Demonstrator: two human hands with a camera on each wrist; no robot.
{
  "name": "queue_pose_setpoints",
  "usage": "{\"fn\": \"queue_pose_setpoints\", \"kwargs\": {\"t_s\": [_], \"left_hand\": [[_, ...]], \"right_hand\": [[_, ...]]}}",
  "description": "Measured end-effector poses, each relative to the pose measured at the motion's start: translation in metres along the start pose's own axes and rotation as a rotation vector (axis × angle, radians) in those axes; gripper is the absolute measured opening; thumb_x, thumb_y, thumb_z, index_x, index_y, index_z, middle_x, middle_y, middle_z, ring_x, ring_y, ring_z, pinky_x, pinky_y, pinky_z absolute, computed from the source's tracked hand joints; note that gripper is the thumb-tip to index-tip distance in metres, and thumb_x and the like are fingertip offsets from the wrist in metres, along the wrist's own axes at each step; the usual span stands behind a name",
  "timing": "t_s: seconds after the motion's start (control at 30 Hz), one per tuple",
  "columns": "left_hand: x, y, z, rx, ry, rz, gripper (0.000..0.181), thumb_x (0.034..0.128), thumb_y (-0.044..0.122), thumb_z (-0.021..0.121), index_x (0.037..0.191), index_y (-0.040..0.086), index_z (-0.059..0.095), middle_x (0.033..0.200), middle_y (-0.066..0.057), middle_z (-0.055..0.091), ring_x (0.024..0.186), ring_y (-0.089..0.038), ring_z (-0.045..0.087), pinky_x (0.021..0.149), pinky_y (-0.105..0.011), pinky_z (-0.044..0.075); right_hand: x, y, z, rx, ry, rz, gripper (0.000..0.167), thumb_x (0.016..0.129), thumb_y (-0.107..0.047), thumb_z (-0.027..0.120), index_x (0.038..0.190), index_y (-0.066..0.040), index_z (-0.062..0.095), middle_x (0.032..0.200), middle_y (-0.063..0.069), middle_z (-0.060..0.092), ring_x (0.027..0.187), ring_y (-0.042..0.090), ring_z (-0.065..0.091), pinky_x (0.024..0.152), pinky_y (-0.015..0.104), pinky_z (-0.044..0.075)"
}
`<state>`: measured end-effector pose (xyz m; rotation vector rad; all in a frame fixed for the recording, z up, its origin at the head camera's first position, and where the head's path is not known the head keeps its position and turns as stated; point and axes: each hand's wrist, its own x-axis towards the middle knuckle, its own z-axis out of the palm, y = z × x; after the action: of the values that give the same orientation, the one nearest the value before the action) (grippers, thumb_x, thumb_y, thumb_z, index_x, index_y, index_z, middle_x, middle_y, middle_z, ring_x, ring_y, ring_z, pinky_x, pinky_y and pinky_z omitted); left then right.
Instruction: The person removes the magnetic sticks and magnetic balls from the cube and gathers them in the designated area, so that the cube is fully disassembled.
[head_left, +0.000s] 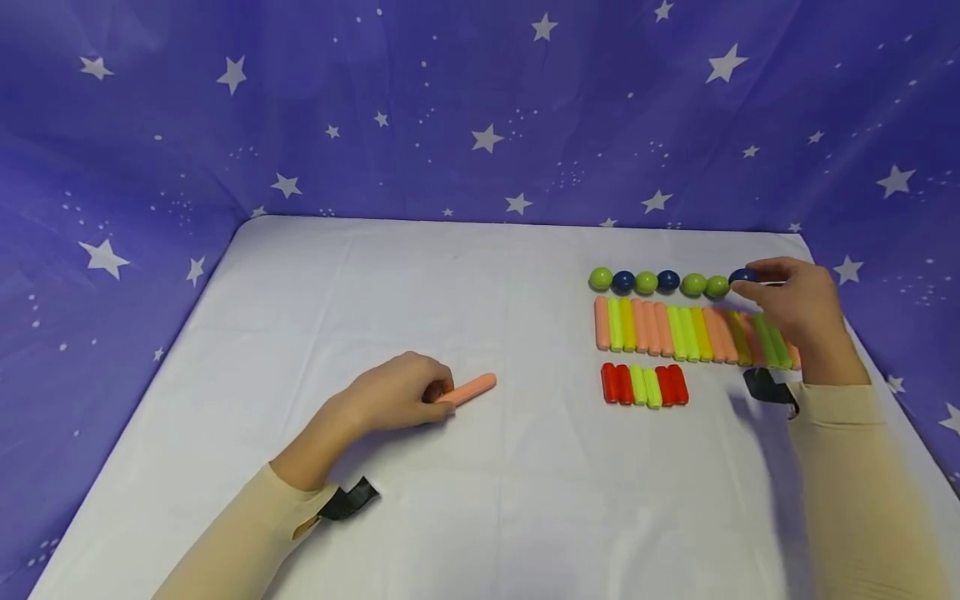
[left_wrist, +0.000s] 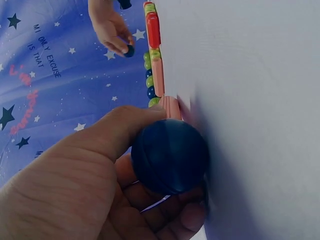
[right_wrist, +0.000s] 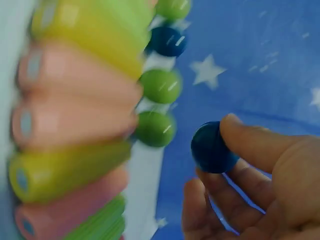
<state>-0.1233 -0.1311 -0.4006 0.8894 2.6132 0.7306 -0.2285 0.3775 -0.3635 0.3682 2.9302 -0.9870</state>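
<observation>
My left hand [head_left: 401, 392] is low over the left-middle of the table, with a salmon stick [head_left: 476, 387] sticking out past its thumb and fingers. In the left wrist view, a dark blue ball [left_wrist: 170, 156] sits between that thumb and the curled fingers; from the head view it is hidden. At the right end of a row of balls, my right hand [head_left: 802, 296] pinches another dark blue ball [right_wrist: 214, 147] between thumb and fingertips. A gap parts it from the nearest green ball [right_wrist: 156, 128]. Green and blue balls [head_left: 646, 282] make up the row.
Below the balls lies a long row of salmon, yellow and green sticks [head_left: 654, 328]; its right end is partly behind my right hand. Nearer me is a shorter row of red and yellow-green sticks [head_left: 645, 385]. A purple star-patterned cloth [head_left: 450, 100] surrounds the white table [head_left: 517, 483].
</observation>
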Motion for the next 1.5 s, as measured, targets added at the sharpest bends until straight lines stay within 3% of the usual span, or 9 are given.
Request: {"fn": "queue_pose_setpoints", "kwargs": {"t_s": [0.3, 0.5, 0.63, 0.9, 1.07, 1.17, 1.33, 1.43, 1.5], "left_hand": [[-0.004, 0.005, 0.002, 0.009, 0.017, 0.032, 0.012, 0.0872, 0.027, 0.074, 0.086, 0.020, 0.064, 0.065, 0.010, 0.051, 0.058, -0.004, 0.042, 0.053, -0.024, 0.037], [-0.003, 0.011, -0.002, 0.054, 0.021, 0.033, 0.012, 0.0875, 0.028, 0.074, 0.087, 0.021, 0.065, 0.068, 0.011, 0.052, 0.060, -0.004, 0.043, 0.055, -0.024, 0.038], [-0.005, 0.015, -0.008, 0.149, 0.048, 0.051, 0.011, 0.0858, 0.025, 0.076, 0.089, 0.020, 0.067, 0.074, 0.012, 0.051, 0.067, -0.007, 0.045, 0.060, -0.026, 0.040], [-0.004, 0.012, -0.011, 0.427, 0.196, 0.216, 0.012, 0.0822, 0.013, 0.079, 0.089, 0.019, 0.072, 0.084, 0.008, 0.056, 0.084, -0.017, 0.051, 0.082, -0.033, 0.042], [0.001, 0.004, -0.008, 0.375, 0.229, 0.305, 0.018, 0.0837, 0.008, 0.077, 0.099, 0.017, 0.074, 0.102, 0.003, 0.062, 0.108, -0.022, 0.054, 0.102, -0.039, 0.037], [0.002, 0.000, -0.006, 0.309, 0.312, 0.220, 0.022, 0.0825, 0.007, 0.077, 0.102, 0.014, 0.072, 0.107, 0.000, 0.060, 0.107, -0.024, 0.052, 0.098, -0.040, 0.038], [0.003, 0.004, 0.003, 0.202, 0.507, -0.142, 0.024, 0.0845, 0.029, 0.070, 0.097, 0.010, 0.063, 0.082, -0.001, 0.056, 0.071, -0.019, 0.051, 0.059, -0.033, 0.045], [0.004, 0.008, 0.013, 0.137, 0.491, -0.330, 0.048, 0.0838, 0.053, 0.067, 0.100, 0.009, 0.058, 0.064, 0.001, 0.050, 0.051, -0.015, 0.045, 0.041, -0.031, 0.037], [0.006, 0.009, 0.018, 0.116, 0.451, -0.386, 0.058, 0.0801, 0.061, 0.067, 0.103, 0.009, 0.057, 0.059, 0.001, 0.048, 0.046, -0.014, 0.042, 0.038, -0.031, 0.034]], "right_hand": [[0.022, 0.019, -0.008, -0.149, -0.058, 0.080, 0.058, 0.097, -0.028, 0.059, 0.138, 0.010, 0.043, 0.128, 0.034, 0.045, 0.111, 0.050, 0.043, 0.097, 0.063, 0.038], [0.020, 0.018, -0.015, -0.194, -0.041, 0.094, 0.058, 0.097, -0.026, 0.058, 0.141, 0.008, 0.040, 0.129, 0.034, 0.044, 0.111, 0.050, 0.042, 0.097, 0.063, 0.038], [0.016, 0.017, -0.020, -0.196, -0.009, 0.082, 0.060, 0.096, -0.025, 0.058, 0.143, 0.007, 0.038, 0.133, 0.035, 0.041, 0.115, 0.052, 0.040, 0.099, 0.064, 0.034], [-0.013, -0.003, -0.015, -0.171, 0.068, 0.006, 0.062, 0.098, -0.033, 0.053, 0.145, 0.004, 0.037, 0.138, 0.033, 0.041, 0.119, 0.053, 0.037, 0.095, 0.063, 0.038], [-0.040, -0.033, 0.003, -0.136, 0.106, -0.137, 0.056, 0.097, -0.030, 0.054, 0.142, 0.001, 0.044, 0.134, 0.030, 0.046, 0.111, 0.046, 0.049, 0.089, 0.062, 0.043], [-0.060, -0.051, 0.019, -0.123, 0.141, -0.265, 0.048, 0.095, -0.026, 0.055, 0.135, 0.001, 0.051, 0.126, 0.027, 0.052, 0.105, 0.043, 0.052, 0.083, 0.060, 0.045], [-0.094, -0.085, 0.057, -0.117, 0.081, -0.410, 0.043, 0.095, -0.024, 0.058, 0.131, -0.003, 0.054, 0.123, 0.021, 0.055, 0.104, 0.039, 0.053, 0.081, 0.055, 0.047], [-0.109, -0.105, 0.085, -0.101, -0.015, -0.500, 0.040, 0.093, -0.022, 0.062, 0.129, -0.006, 0.057, 0.119, 0.015, 0.060, 0.102, 0.034, 0.056, 0.082, 0.051, 0.049], [-0.116, -0.118, 0.105, -0.082, -0.079, -0.573, 0.038, 0.091, -0.020, 0.064, 0.126, -0.006, 0.059, 0.114, 0.013, 0.064, 0.100, 0.031, 0.058, 0.082, 0.047, 0.049]]}}
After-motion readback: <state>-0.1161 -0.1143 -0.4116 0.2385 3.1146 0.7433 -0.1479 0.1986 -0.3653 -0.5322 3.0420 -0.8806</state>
